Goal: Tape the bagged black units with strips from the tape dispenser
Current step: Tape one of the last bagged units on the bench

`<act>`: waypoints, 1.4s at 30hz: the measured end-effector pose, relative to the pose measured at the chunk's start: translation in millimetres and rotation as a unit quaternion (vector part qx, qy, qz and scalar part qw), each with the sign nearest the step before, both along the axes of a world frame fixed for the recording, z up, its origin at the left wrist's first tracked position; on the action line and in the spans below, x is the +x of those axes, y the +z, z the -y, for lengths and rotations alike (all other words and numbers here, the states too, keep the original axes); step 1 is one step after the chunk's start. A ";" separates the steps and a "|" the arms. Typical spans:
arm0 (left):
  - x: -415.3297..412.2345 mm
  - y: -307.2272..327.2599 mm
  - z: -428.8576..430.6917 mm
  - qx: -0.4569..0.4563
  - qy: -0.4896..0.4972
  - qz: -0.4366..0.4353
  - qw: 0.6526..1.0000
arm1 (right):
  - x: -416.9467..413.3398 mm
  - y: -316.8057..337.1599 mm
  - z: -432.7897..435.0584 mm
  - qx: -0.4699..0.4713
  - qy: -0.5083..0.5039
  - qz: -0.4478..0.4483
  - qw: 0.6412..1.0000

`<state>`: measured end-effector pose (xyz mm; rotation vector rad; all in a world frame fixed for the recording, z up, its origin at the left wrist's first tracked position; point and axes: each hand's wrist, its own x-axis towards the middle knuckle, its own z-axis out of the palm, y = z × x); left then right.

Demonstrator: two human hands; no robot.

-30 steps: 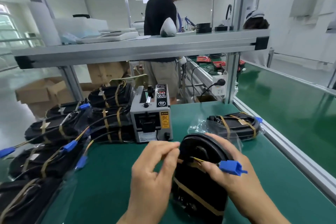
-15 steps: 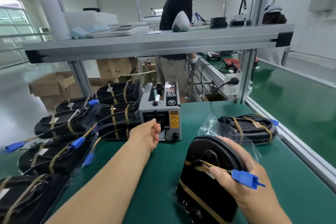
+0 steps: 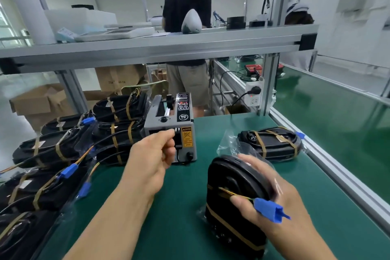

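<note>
Close to the near edge of the green table (image 3: pixel 185 230), right of the middle: a bagged black unit (image 3: pixel 223 179) standing on end, tan tape bands across its face. Gripped by the right hand (image 3: pixel 280 200), fingers curled over the rounded top and right side, thumb laid on the face beside a thin yellow wire. At the end of that wire, a blue connector (image 3: pixel 268 210), lying across the thumb.

Further in, toward the middle of the table: left hand (image 3: pixel 152 162), arm stretched forward, fingers curled, thumb and forefinger pressed together at the front outlet of the tape dispenser (image 3: pixel 168 131). Strip between them or not: impossible to tell. Dispenser grey, upright, yellow caution label on its front, well apart from the held unit.

Along the left edge: a pile of taped units (image 3: pixel 63 150), bagged and stacked, blue plugs poking out toward the middle. By the right edge, about level with the dispenser: another bagged unit (image 3: pixel 272 143) lying flat, tape bands round it.

Beyond the far edge: a power socket (image 3: pixel 254 93) on an aluminium post, a metal shelf (image 3: pixel 158 48) overhead, cardboard boxes (image 3: pixel 40 101) on the floor at left, a person in a black shirt (image 3: pixel 187 2) standing behind the shelf.
</note>
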<state>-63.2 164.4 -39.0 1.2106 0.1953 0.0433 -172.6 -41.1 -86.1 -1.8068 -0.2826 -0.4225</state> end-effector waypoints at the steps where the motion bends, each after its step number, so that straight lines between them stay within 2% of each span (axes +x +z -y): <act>1: -21.0 6.5 1.5 0.017 -0.074 0.043 0.996 | -1.6 -1.0 2.0 -0.003 0.006 0.000 1.000; 3: -57.7 18.2 7.9 0.075 -0.180 0.097 0.976 | -3.8 -0.4 -0.3 -0.001 0.014 -0.009 1.000; 5: -78.9 24.1 17.5 0.139 -0.211 0.121 0.960 | -6.2 -0.7 -3.6 0.003 0.022 -0.015 1.000; 9: -87.3 26.4 32.6 0.182 -0.192 0.128 0.956 | -9.5 -1.3 -8.2 0.019 0.026 -0.019 0.999; 16: -77.2 19.1 34.5 0.206 -0.170 0.114 0.957 | -10.4 -2.2 -12.1 0.017 0.028 -0.025 0.999; 28: -74.4 19.6 31.3 0.221 -0.182 0.102 0.952 | -10.0 0.6 -15.9 -0.010 0.022 0.016 1.000; 37: -73.4 14.5 33.8 0.218 -0.158 0.109 0.957 | -10.2 -2.3 -16.3 -0.007 0.020 0.009 1.000; 42: -73.2 11.5 32.7 0.252 -0.143 0.131 0.948 | -10.4 -3.3 -16.9 -0.004 0.028 0.007 1.000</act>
